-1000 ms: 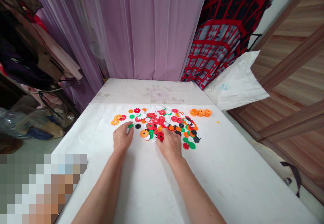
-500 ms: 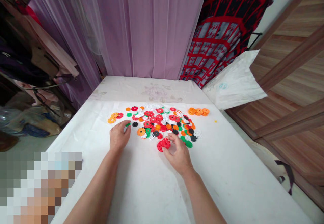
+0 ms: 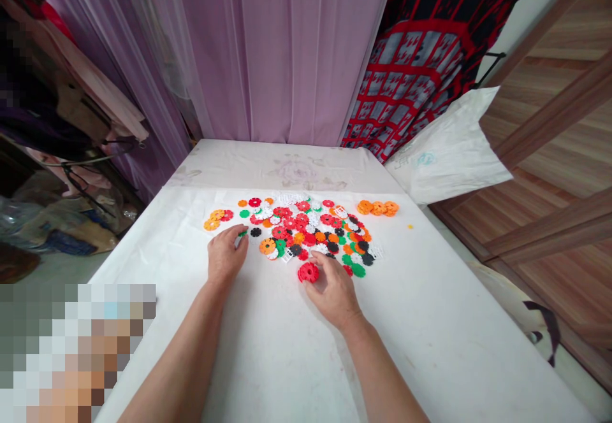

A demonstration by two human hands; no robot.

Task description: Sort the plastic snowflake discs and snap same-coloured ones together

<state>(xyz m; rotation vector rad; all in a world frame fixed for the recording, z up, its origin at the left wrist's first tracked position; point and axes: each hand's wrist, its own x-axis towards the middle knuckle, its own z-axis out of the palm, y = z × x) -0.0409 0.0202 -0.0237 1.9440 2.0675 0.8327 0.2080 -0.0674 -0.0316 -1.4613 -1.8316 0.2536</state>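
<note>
1. Left hand [image 3: 225,256]: open and relaxed, not clenched, fingers extended low toward the near-left edge of the pile. Fingertips at a green disc [image 3: 243,234]; contact unclear.
2. Right hand [image 3: 332,292]: fingers loosely curved, pressed against a clump of interlocked red discs [image 3: 308,272]. Touching, but firm grasp or light contact impossible to tell.
3. Red clump: on the white sheet [image 3: 287,346], just in front of the pile, beside the right hand's fingers.
4. Pile of snowflake-shaped plastic discs [image 3: 296,232]: red, white, orange, green and black, loosely scattered, between and beyond both hands.
5. Row of orange discs [image 3: 377,207]: beyond the pile's right side, apart from it. Small yellow bead [image 3: 410,226]: farther right, alone on the sheet.
6. Surroundings: purple curtain [image 3: 282,47] behind the far edge; red-and-black patterned cloth [image 3: 421,60] hanging to its right; white plastic sack [image 3: 454,149] at the far right corner.
</note>
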